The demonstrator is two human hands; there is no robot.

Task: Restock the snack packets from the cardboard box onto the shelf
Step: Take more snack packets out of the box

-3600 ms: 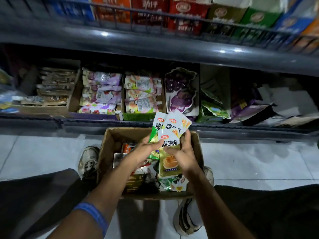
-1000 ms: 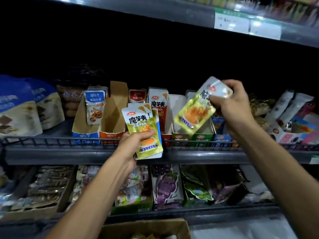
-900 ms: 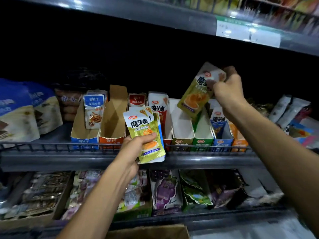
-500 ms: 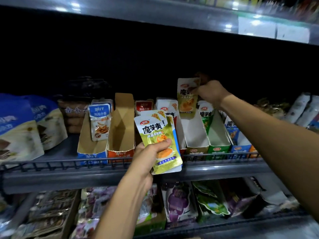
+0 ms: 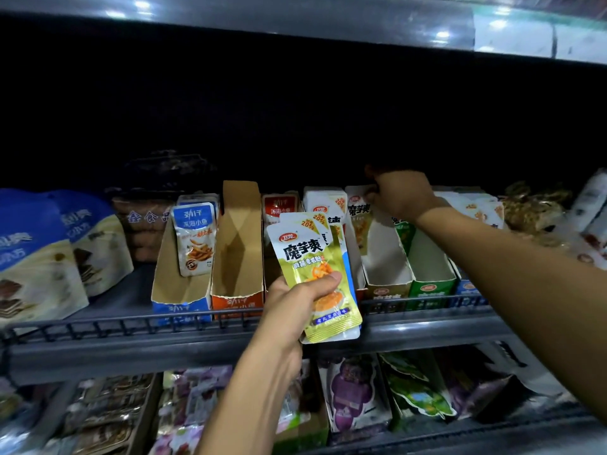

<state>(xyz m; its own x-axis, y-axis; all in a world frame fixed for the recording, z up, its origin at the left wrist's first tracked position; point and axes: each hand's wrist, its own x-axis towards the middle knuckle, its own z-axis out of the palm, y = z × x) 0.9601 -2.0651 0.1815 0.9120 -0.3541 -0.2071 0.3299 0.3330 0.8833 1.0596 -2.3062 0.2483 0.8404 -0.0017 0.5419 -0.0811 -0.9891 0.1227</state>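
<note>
Far left of the left hand's fingers: glossy blue-and-cream pouches (image 5: pixel 49 257), soft and puffy, leaning on the dark metal shelf (image 5: pixel 131 349) behind its thin wire rail. Nearer: a torn-open cardboard tray (image 5: pixel 179 290) with a blue base, holding a flat blue-topped foil packet (image 5: pixel 194 238) upright; beside it a plain brown cardboard tray (image 5: pixel 238 251) with an orange base.

Left hand (image 5: pixel 295 303) raised in front of the shelf edge, thumb and curled fingers (image 5: pixel 323 284) gripping a small fan of shiny yellow-green snack packets (image 5: pixel 315 274), flat, rectangular, crimped at the bottom seam.

Right of those fingers: white-walled cardboard trays, one with a tan base (image 5: pixel 386 267), one green (image 5: pixel 430 267). Right hand (image 5: pixel 400 195) reaching deep over them, fingers curled at the top edge of another snack packet (image 5: pixel 359 218) standing upright at the back of the tan tray; whether pinching or only touching, cannot tell. Further right: crinkly pale wrappers (image 5: pixel 538 211), blurred.

Below: lower shelf with purple grape-printed bags (image 5: pixel 351 389) and green ones (image 5: pixel 417 392). Above: grey shelf lip (image 5: pixel 295 18) with light glints; dark behind.
</note>
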